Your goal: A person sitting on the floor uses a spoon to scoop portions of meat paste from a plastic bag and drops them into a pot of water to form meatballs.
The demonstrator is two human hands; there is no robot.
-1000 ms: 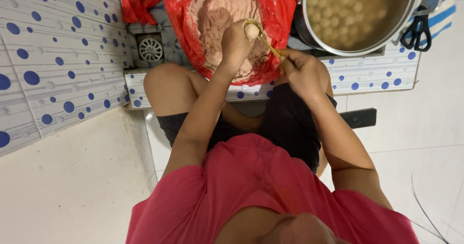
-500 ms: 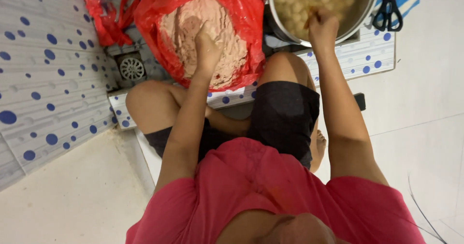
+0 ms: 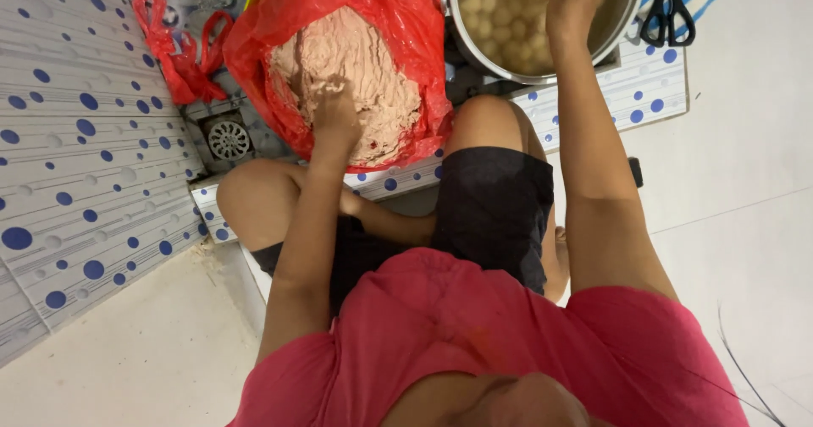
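Note:
A red plastic bag (image 3: pixel 398 21) lies open on the floor with a mound of pinkish-brown paste (image 3: pixel 356 63) in it. My left hand (image 3: pixel 334 110) is pressed into the paste, its fingers smeared and partly buried. To the right stands a large metal pot (image 3: pixel 631 16) holding several pale round balls (image 3: pixel 495 25) in liquid. My right hand (image 3: pixel 572 4) reaches over the pot's inside, fingers curled; whether it holds anything is hidden. My bare knees and black shorts sit between the arms.
Black scissors (image 3: pixel 667 12) lie right of the pot on a blue-dotted tile step (image 3: pixel 652 97). A round floor drain (image 3: pixel 229 139) and a crumpled red bag (image 3: pixel 178 50) are at the left. Dotted wall tiles (image 3: pixel 76 165) rise on the left; pale floor (image 3: pixel 745 224) lies right.
A second ago both hands were together over the paste shaping a ball. My right hand has since moved to the pot, and my left hand has sunk into the paste.

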